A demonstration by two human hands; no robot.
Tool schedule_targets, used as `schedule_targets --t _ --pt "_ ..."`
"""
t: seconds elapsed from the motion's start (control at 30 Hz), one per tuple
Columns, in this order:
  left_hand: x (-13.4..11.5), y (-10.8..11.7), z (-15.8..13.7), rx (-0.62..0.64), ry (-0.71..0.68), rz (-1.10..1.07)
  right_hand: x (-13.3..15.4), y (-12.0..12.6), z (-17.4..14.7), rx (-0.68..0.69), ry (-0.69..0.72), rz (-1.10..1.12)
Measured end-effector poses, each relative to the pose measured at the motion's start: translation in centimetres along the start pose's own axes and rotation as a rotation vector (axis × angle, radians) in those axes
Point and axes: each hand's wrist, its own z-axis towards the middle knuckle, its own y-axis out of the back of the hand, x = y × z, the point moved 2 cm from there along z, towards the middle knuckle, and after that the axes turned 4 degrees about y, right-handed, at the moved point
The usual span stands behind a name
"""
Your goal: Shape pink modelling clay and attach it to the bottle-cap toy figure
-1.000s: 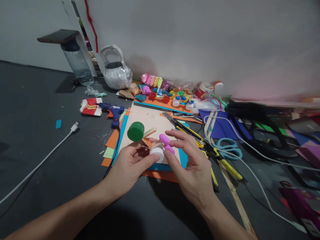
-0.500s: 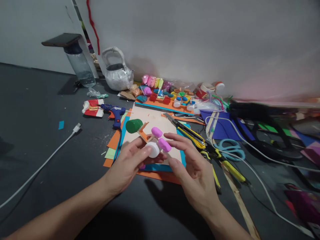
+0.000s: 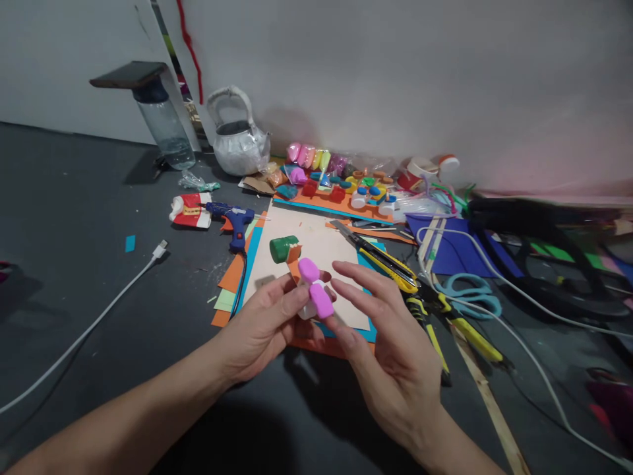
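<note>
Between the fingers of my left hand (image 3: 274, 316) is a small craft model (image 3: 321, 300) with pink clay pieces, a white round part and an orange paper strip. The white part sits mostly behind the pink pieces. My right hand (image 3: 383, 336) is beside it on the right, fingers spread; its fingertips are close to the pink clay, and I cannot tell whether they touch. Just beyond the model, a green cylinder (image 3: 285, 249) shows above the pale sheet (image 3: 316, 227); whether it rests there or is joined to the model is unclear.
A blue glue gun (image 3: 237, 224) lies left of the papers. On the right are a yellow box cutter (image 3: 390, 267), pliers (image 3: 469, 330), light-blue scissors (image 3: 472, 295) and a white cable (image 3: 534, 369). Small clay models (image 3: 361, 191), a kettle (image 3: 241, 146) and a bottle (image 3: 165, 128) stand behind.
The model has turned in my left hand, so the pink pieces now cover most of the white part. The view has shifted slightly, moving the scene to the right.
</note>
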Motion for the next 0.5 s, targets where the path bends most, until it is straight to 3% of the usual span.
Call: schedule_targets --t 0.23,0.5 --pt "0.07 0.54 0.02 -0.003 -0.004 0.011 1.09 -0.49 -0.25 0.071 0.211 -0.155" --pt "0.10 0.38 0.03 0.081 0.027 0.005 0.80 -0.07 -0.25 0.034 0.106 -0.022"
